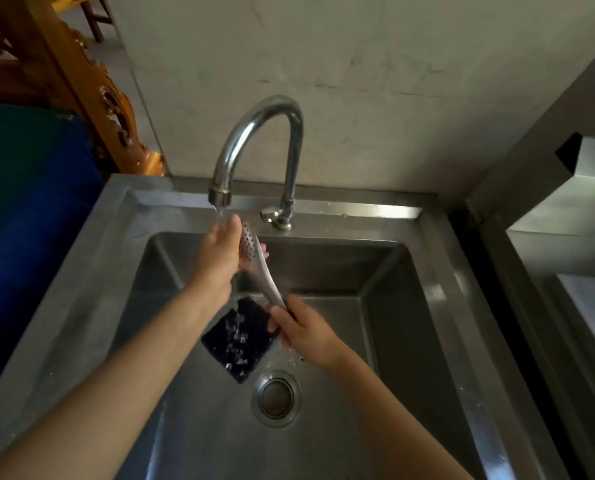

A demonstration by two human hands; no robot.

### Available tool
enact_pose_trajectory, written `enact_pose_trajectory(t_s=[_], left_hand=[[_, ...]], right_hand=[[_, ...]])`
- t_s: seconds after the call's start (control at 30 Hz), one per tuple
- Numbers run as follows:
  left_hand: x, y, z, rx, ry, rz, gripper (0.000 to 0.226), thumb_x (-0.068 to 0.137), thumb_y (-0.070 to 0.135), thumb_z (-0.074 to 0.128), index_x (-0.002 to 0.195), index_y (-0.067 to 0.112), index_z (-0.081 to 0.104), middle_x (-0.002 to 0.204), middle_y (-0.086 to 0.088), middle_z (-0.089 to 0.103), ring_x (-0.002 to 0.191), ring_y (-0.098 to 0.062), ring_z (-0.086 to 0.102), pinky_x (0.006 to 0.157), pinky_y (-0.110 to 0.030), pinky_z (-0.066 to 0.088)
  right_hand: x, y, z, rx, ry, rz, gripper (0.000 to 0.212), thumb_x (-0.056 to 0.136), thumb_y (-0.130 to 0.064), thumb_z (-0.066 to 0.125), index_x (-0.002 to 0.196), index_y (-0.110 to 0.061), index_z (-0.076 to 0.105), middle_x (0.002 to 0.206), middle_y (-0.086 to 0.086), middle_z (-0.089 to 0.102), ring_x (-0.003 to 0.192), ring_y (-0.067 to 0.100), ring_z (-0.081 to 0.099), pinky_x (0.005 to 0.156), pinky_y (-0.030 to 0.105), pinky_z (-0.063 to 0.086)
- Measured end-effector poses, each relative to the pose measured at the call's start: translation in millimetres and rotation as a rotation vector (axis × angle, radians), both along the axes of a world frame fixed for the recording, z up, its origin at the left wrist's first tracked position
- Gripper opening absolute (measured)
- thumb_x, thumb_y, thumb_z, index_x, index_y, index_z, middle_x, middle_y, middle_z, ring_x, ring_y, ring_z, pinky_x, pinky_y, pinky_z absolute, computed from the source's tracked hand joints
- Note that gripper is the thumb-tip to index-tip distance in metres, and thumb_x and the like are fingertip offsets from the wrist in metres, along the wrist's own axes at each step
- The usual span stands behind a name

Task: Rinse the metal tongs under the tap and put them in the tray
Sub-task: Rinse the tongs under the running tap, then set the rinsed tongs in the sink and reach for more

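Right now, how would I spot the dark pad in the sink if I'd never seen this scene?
Start at the steel sink under the curved tap. On its floor, just left of the round drain, lies the pad, below the hands. It is the only dark, square, flat thing there; everything around it is grey metal.

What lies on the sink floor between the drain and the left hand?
In the head view, a dark square sponge or cloth lies on the sink floor there, between the drain and the left hand, with water falling onto it.
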State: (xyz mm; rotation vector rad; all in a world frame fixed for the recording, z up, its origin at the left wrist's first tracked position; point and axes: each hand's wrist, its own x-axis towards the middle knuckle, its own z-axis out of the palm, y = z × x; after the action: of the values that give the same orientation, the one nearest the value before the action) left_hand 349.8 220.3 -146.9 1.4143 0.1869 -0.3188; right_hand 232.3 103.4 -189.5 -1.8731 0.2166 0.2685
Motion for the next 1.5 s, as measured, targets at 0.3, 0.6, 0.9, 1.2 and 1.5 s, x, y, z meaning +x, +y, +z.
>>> enact_pose_trajectory(t_s=[0.3,0.6,0.9,1.2,1.5], left_hand=[[-73,-36,-119,0.339,0.221,-0.073,0.056,0.092,0.054,0.036,0.095,0.004,0.062,0.1,-0.018,0.067,0.097,-0.032,0.063,0.092,-0.048,0.05],[-155,18,-232,1.02,0.005,-0.523,0.049,0.095,0.017,0.043,0.142,0.01,0.031,0.141,-0.015,0.044,0.127,-0.034,0.044,0.099,-0.039,0.037],[-208,47,-283,1.394,0.146,-0.901,0.077,0.093,0.044,0.039,0.147,0.005,0.001,0.157,-0.015,-0.006,0.144,-0.029,-0.004,0.115,-0.048,0.016],[-213,53,-287,1.422,0.106,-1.022,0.085,0.093,0.048,0.038,0.145,0.002,-0.013,0.153,-0.018,-0.021,0.141,-0.031,-0.02,0.118,-0.043,0.003],[-170,17,-226,1.23,0.22,-1.284,0.047,0.095,0.036,0.039,0.134,0.01,0.043,0.14,-0.012,0.046,0.123,-0.026,0.047,0.101,-0.035,0.039]], right_hand=[[-88,-34,-86,-0.186,0.171,-0.096,0.027,0.094,-0.02,0.048,0.119,-0.013,0.053,0.091,0.002,0.059,0.082,0.017,0.057,0.075,0.031,0.046],[-127,-57,-185,-0.5,0.456,-0.23,0.034,0.092,-0.018,0.049,0.122,-0.002,0.048,0.128,0.02,0.046,0.116,0.034,0.048,0.098,0.036,0.04],[-139,-54,-223,-0.725,0.511,-0.283,0.038,0.091,-0.016,0.053,0.125,-0.005,0.043,0.132,0.015,0.04,0.122,0.031,0.036,0.1,0.039,0.035],[-143,-55,-235,-0.785,0.517,-0.199,0.039,0.087,-0.014,0.058,0.122,-0.004,0.043,0.129,0.015,0.045,0.12,0.029,0.042,0.097,0.036,0.039],[-129,-73,-177,-0.594,0.698,-0.047,0.074,0.086,-0.053,0.05,0.141,-0.012,0.024,0.146,0.014,0.03,0.133,0.035,0.028,0.108,0.046,0.03]])
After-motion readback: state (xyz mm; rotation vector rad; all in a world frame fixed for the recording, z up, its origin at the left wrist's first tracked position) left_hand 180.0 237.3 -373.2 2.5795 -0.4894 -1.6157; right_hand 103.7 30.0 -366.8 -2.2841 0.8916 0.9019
